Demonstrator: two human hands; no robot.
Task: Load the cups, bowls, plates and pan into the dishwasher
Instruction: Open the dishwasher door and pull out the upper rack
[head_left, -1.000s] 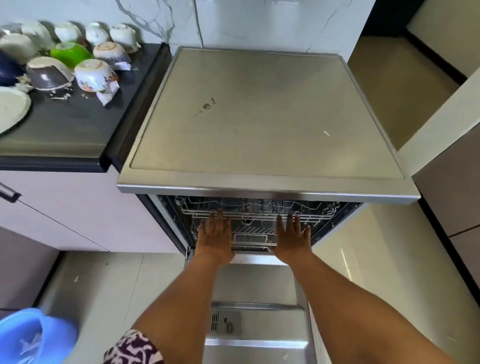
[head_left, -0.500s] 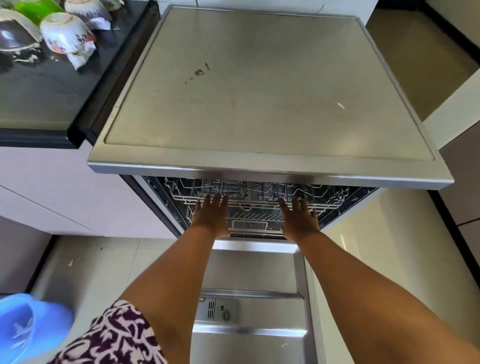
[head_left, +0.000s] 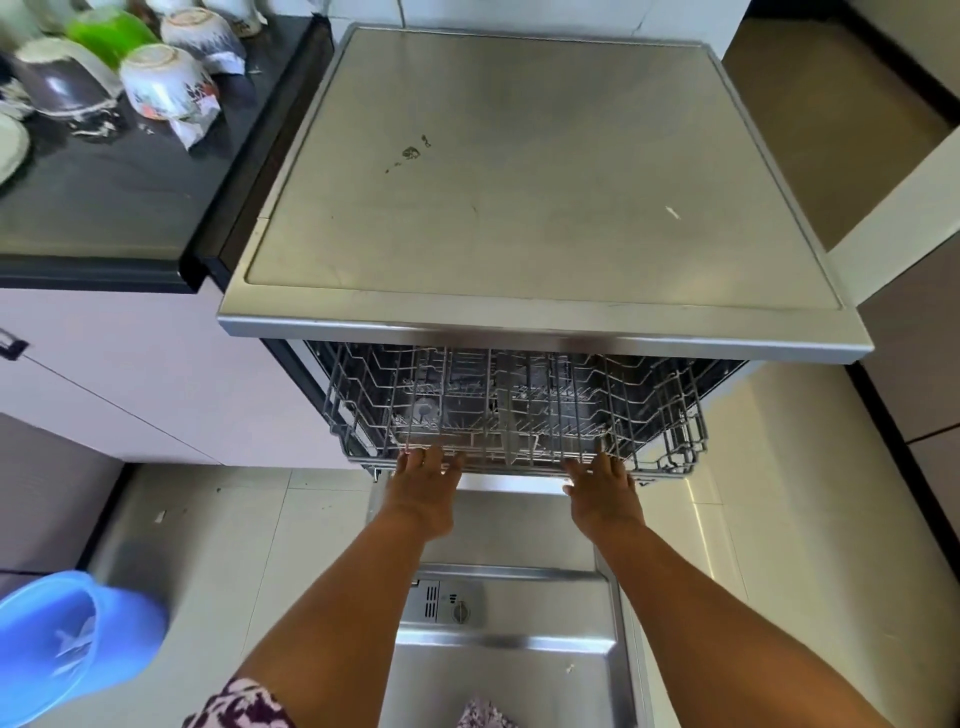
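The steel dishwasher stands with its door folded down toward me. Its empty wire rack juts partly out from under the top. My left hand grips the rack's front rail on the left, fingers curled over the wire. My right hand grips the same rail further right. On the black counter at the upper left stand upturned dishes: a flowered white bowl, a dark bowl, a green bowl and several more behind. A white plate's rim shows at the left edge.
A blue plastic tub sits on the tiled floor at the lower left. Pale cabinet fronts run under the counter. A wall edge and dark cabinet close off the right side. The detergent compartment shows on the open door.
Both hands have closed on the rack's front rail and drawn the rack out toward me. My head has come closer, so the dishwasher looms larger.
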